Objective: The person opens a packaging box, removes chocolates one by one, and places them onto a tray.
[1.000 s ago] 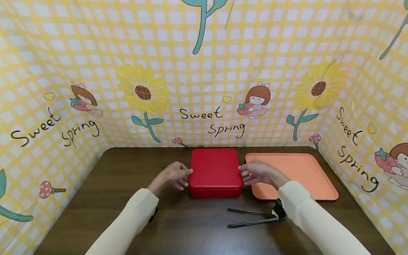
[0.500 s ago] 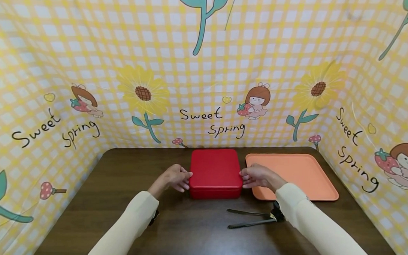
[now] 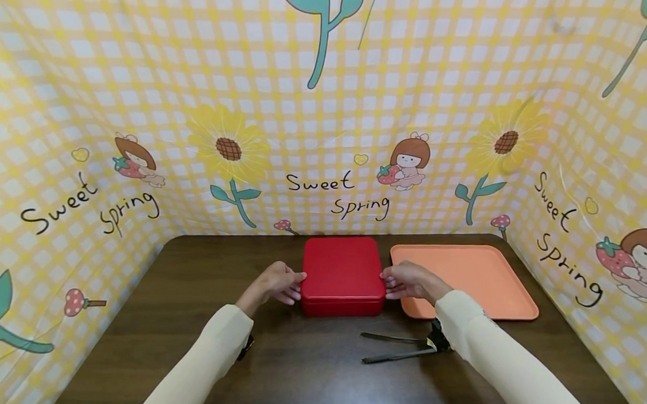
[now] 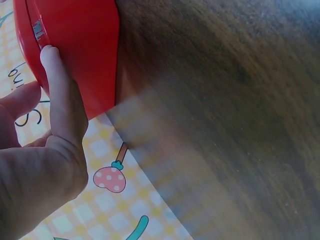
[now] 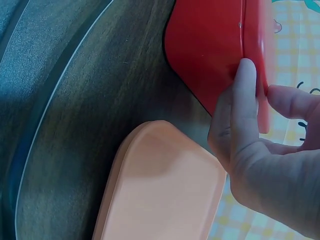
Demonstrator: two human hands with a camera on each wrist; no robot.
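On the worktop (image 3: 296, 361), the tray (image 3: 476, 276) lies near the far right corner; the box (image 3: 342, 268) sits near the far edge's middle. The right grip (image 3: 413, 280) pinches the box's right side; the left grip (image 3: 275, 281), partly hidden, seems to pinch its left.

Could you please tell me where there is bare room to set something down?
On the table, there is room left of the red box and left hand, and between the left sleeve and the two-pronged tool. The right part of the orange tray is bare. The right hand crowds the box's right side.
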